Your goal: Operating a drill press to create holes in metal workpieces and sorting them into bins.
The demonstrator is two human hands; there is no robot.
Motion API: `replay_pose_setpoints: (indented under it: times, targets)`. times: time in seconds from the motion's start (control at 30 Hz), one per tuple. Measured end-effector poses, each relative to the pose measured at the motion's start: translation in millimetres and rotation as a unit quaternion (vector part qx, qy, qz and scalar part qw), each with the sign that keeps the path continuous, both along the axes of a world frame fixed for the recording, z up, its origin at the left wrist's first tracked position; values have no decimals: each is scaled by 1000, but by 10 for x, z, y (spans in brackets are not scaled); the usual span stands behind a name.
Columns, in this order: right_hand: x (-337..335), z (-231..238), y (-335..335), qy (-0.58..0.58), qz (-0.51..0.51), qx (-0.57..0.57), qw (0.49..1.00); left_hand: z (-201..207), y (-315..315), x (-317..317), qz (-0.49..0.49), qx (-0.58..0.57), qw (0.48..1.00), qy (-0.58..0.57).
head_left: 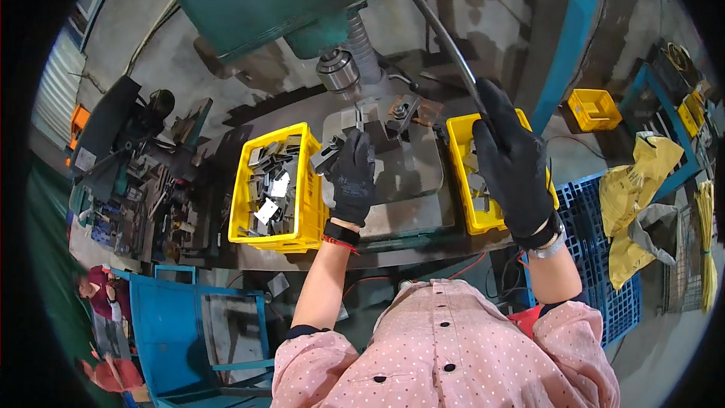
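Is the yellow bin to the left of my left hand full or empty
Not empty: the yellow bin holds jumbled metal pieces spread across its inside. How deep they lie, I cannot tell.

dark-topped workbench spanning the middle, yellow crate sitting at its 9 o'clock, second yellow crate sitting at 3, grey machine plate lying between the two, dark clamp block resting at the plate's 1 o'clock
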State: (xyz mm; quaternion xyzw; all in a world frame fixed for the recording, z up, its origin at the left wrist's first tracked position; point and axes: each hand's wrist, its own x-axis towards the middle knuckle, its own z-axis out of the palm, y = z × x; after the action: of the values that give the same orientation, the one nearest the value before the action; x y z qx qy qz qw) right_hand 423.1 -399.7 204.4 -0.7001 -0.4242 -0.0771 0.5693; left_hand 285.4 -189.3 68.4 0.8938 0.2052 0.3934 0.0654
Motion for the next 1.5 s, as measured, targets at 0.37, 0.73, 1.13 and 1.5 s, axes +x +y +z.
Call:
replay_pose_setpoints:
  times: [0.37, 0.73, 1.13, 1.5]
  targets:
    - [91, -116, 62, -84, -18, 32, 996, 46, 13, 8, 8, 58, 993, -104]
    - [-38, 65, -29, 37, -16, -50, 998, 13, 196, 17, 114, 256, 960, 9]
    - [97, -264, 62, -39, -2, -12, 999, 150, 299, 155, 120, 21, 991, 62]
    - [177, -674, 247, -44, 8, 28, 999, 123, 317, 147, 135, 38, 989, 52]
